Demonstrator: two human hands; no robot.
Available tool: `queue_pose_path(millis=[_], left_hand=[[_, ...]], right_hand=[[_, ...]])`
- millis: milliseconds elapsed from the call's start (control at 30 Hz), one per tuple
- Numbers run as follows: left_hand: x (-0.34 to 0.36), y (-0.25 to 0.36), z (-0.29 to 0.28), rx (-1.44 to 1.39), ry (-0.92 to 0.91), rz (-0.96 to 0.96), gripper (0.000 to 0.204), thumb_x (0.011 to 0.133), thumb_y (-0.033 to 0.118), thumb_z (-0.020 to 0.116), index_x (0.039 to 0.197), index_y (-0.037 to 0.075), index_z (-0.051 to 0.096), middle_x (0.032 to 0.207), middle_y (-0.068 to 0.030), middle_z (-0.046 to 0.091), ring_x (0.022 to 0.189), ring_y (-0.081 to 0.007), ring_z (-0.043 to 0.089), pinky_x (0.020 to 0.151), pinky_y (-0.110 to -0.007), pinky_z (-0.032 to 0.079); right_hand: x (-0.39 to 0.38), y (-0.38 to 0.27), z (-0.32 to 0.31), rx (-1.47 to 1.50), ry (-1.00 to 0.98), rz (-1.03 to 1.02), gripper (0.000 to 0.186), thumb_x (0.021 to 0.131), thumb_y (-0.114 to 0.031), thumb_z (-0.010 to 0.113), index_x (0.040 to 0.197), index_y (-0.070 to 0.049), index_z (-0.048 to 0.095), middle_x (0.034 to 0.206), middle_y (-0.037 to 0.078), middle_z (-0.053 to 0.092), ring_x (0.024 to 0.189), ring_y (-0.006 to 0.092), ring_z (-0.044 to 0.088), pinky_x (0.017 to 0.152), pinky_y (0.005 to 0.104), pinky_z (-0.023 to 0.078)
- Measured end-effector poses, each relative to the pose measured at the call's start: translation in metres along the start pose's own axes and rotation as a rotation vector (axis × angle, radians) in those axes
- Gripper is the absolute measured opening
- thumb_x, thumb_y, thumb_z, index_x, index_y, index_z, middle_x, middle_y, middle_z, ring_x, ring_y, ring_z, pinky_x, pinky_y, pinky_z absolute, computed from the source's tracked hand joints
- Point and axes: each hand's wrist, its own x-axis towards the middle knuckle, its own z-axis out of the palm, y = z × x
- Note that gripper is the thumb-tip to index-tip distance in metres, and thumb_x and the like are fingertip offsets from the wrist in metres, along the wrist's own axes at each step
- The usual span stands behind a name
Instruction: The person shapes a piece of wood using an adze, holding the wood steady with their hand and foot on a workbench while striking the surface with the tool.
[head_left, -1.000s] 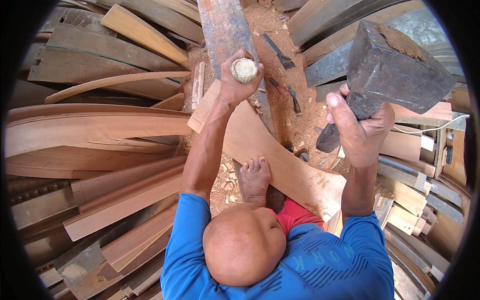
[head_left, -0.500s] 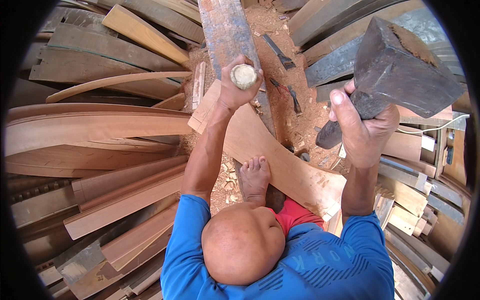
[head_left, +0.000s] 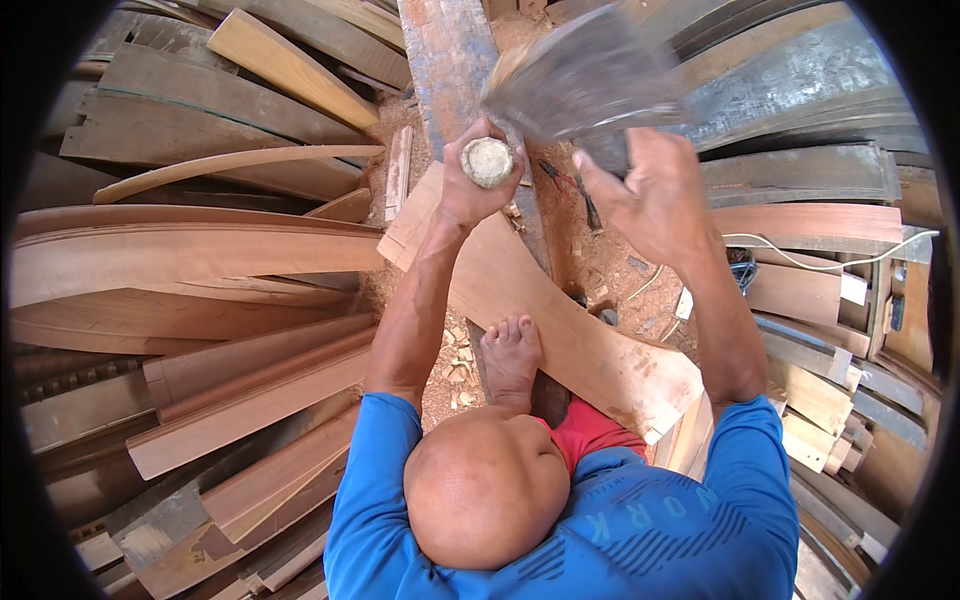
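Note:
My left hand (head_left: 462, 200) is wrapped around an upright chisel (head_left: 487, 162). Only its round, pale, battered handle end shows; the blade is hidden below my fist. In my right hand (head_left: 655, 200) is a big dark wooden mallet (head_left: 590, 85), smeared by motion, its head close to the chisel's top at the upper right. Under my left hand a curved reddish-brown board (head_left: 550, 305) slants from upper left to lower right. My bare foot (head_left: 510, 362) presses on its near edge.
A worn, paint-stained beam (head_left: 450, 75) runs away beneath the board. Wood chips and red-handled pliers (head_left: 553, 174) lie on the ground to its right. Stacked planks (head_left: 220, 255) crowd the left; more boards (head_left: 800, 180) and a white cord (head_left: 845, 266) are at right.
My right hand has swung the mallet leftward and away from me, from the upper right to near the chisel's top. The left hand, chisel and board have hardly moved.

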Motion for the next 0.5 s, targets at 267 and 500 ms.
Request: queue_pose_path(millis=[267,500], left_hand=[[0.000,-0.006,-0.008,0.011,-0.002,0.029,0.014,0.078,0.001,0.073,0.080,0.002,0.059,0.073,-0.0044,0.062,0.067,-0.0103,0.057,0.062,-0.027,0.047],[-0.013,-0.001,-0.009,0.011,0.051,0.119,0.018,0.078,0.001,0.073,0.095,0.003,0.067,0.086,-0.0065,0.072,0.081,-0.0133,0.068,0.070,-0.028,0.053]], right_hand=[[0.006,-0.020,0.004,0.164,0.070,-0.003,0.024,0.084,-0.015,0.072,0.097,0.004,0.068,0.074,0.021,0.068,0.065,0.0347,0.067,0.060,0.0423,0.052],[0.016,0.001,0.018,-0.079,-0.230,-0.067,0.025,0.081,-0.018,0.072,0.089,0.005,0.065,0.073,0.022,0.067,0.068,0.0372,0.069,0.061,0.0442,0.053]])
